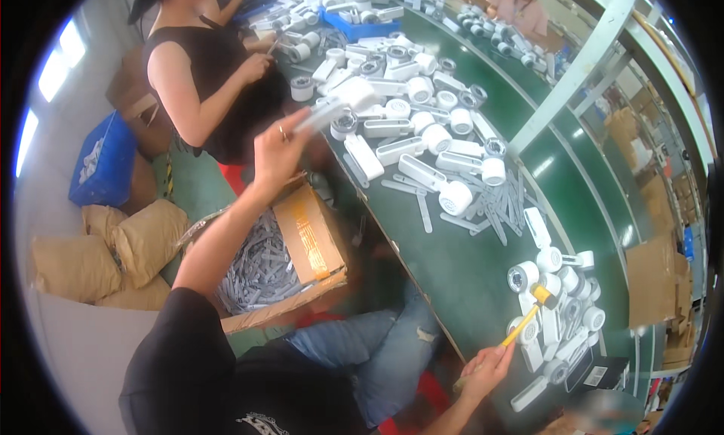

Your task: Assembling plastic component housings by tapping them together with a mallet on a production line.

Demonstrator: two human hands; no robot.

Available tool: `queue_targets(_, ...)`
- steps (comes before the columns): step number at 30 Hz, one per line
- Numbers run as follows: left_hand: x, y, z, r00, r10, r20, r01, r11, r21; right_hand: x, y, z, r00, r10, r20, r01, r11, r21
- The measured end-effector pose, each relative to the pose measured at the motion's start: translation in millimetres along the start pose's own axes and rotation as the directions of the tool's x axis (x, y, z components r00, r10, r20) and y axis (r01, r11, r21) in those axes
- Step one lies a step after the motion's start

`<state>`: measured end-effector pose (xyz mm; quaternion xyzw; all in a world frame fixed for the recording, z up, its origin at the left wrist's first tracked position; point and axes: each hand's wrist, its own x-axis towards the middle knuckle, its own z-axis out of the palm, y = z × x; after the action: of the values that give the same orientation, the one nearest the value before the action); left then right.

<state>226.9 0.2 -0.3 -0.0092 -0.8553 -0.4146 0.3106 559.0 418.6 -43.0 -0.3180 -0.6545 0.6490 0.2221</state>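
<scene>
My left hand (280,154), with a ring on one finger, is raised over the table's left edge and closed round the flat handle of a white plastic part with a round head (356,94). Motion smears this part a little. In my right hand (485,368), at the table's near edge, is a small hammer (520,325) with a yellow handle, its yellow and dark head up over a pile of similar white parts (554,261). Between my hands lie more such parts (455,197) and a heap of loose thin grey strips (498,201).
An open cardboard box (309,235) full of grey strips stands left of the table (460,273). Beyond it are brown sacks (151,239) and a blue bin (105,163). Co-workers sit at the far left and across the table. A pale metal post (573,73) rises at right.
</scene>
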Motion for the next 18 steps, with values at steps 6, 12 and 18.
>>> queue_targets(6,140.0,-56.6,95.7,1.0,-0.017,0.013,0.016,0.996,0.088,-2.0,1.4,-4.4,1.0,-0.022,0.012,0.022,1.0,0.021)
queue_targets(12,182.7,-53.2,135.6,0.98,0.168,0.103,-0.184,0.969,0.165,-6.0,11.1,1.0,0.995,-0.072,-0.074,0.081,0.987,0.138)
queue_targets(18,-20.9,138.1,172.4,0.567,0.64,0.52,-0.326,0.753,-0.571,-9.3,16.2,3.3,0.965,-0.191,-0.177,0.221,0.96,0.169)
